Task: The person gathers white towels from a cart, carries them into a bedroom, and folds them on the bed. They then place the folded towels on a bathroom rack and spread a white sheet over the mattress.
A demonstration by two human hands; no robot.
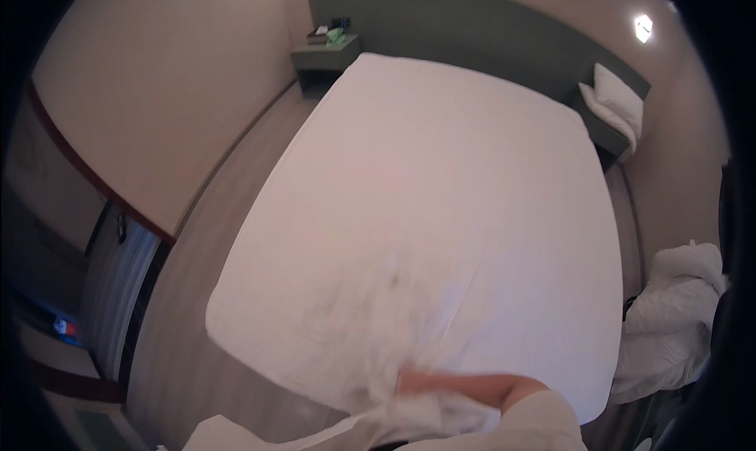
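Note:
A wide bed (pixel 441 160) with a smooth white cover fills the middle of the view. At its near edge my right forearm reaches in from the lower right, in a pale sleeve. My right hand (pixel 417 382) is smeared by motion and appears closed on a loose white sheet (pixel 378 309), which is also blurred where it sweeps over the near part of the bed. More white fabric (pixel 315 438) hangs below, along the bottom edge of the picture. My left hand does not show.
A green headboard (pixel 472 26) backs the bed. Small items lie on the left nightstand (pixel 327 55); pillows (pixel 618 97) rest on the right one. Bulky white bedding (pixel 673 317) is heaped at the right. Wooden floor (pixel 213 238) and a wall run along the left; a lamp (pixel 643 28) glows.

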